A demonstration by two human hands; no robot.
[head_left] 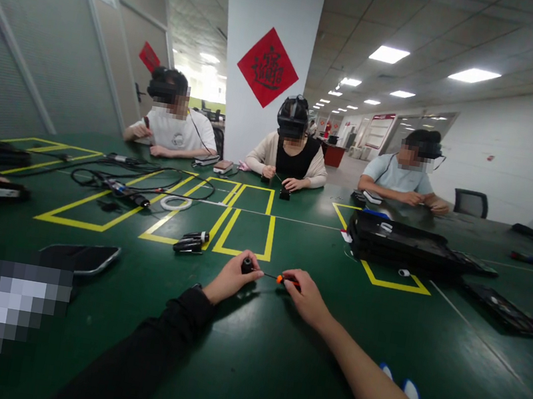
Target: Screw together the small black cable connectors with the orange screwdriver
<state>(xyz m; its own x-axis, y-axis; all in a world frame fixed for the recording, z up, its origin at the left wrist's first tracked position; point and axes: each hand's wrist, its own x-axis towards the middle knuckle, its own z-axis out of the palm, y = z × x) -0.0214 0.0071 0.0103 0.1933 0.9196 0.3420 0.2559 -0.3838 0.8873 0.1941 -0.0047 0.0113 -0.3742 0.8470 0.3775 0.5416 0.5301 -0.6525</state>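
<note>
My left hand (229,279) is closed around a small black cylindrical part (247,264), held just above the green table. Pinched in my right hand (305,293) is a screwdriver (280,279) with an orange and black handle. Its thin shaft points left, and the tip reaches the fingers of my left hand beside the black part. Whether the tip sits in the part cannot be made out. Beyond my left hand, black cylindrical pieces (190,243) lie on the table, one with a white end.
Yellow tape rectangles (242,254) mark the green table (239,370). Cables (131,188) and a white ring (175,203) lie left. A black case (401,241) and a black tray (502,308) are right. A dark phone-like device (97,262) lies near left. Several people with headsets sit around.
</note>
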